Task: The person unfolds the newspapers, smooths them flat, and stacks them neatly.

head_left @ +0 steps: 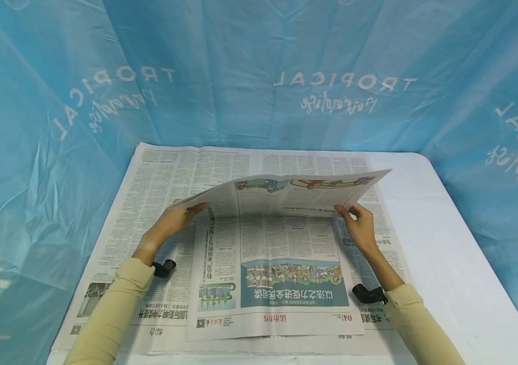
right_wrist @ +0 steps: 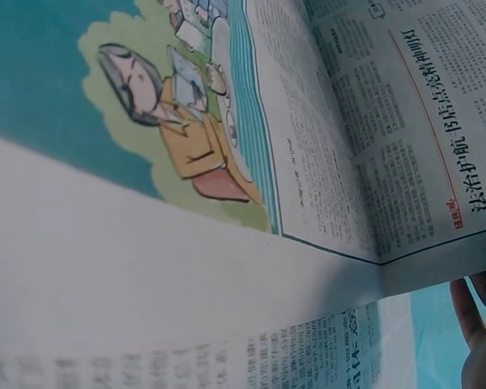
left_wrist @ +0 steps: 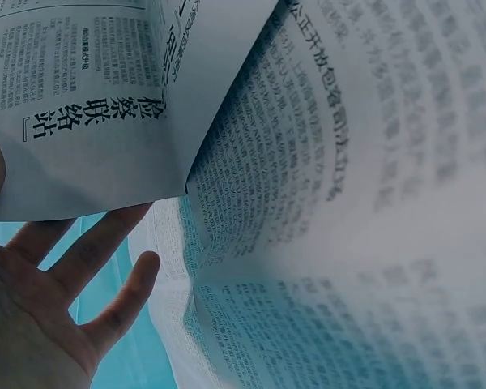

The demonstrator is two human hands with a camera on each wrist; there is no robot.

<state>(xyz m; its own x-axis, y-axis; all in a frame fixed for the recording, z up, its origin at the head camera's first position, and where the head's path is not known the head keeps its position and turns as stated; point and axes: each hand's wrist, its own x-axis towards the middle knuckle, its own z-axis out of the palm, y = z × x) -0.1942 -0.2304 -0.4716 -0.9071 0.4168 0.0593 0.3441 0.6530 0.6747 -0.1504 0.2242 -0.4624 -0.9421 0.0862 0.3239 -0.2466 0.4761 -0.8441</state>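
A folded newspaper [head_left: 292, 238] lies on spread newspaper sheets, its far part lifted and curved up toward the head camera. At its left edge my left hand [head_left: 176, 219] pinches the raised part. In the left wrist view the thumb lies over the paper, while the fingers [left_wrist: 105, 247] spread out behind and below it. My right hand [head_left: 360, 223] pinches the right edge of the same raised part with thumb and fingertips. Only part of that hand [right_wrist: 479, 324] shows in the right wrist view, at the paper's edge. A coloured cartoon panel [head_left: 293, 281] is printed on the lower page.
Spread newspaper sheets [head_left: 149, 177] cover much of the white table [head_left: 450, 243]. Blue printed curtains [head_left: 259, 111] hang at the back and both sides. A black wrist camera [head_left: 164, 268] sits on the left wrist, another black camera [head_left: 368, 294] on the right.
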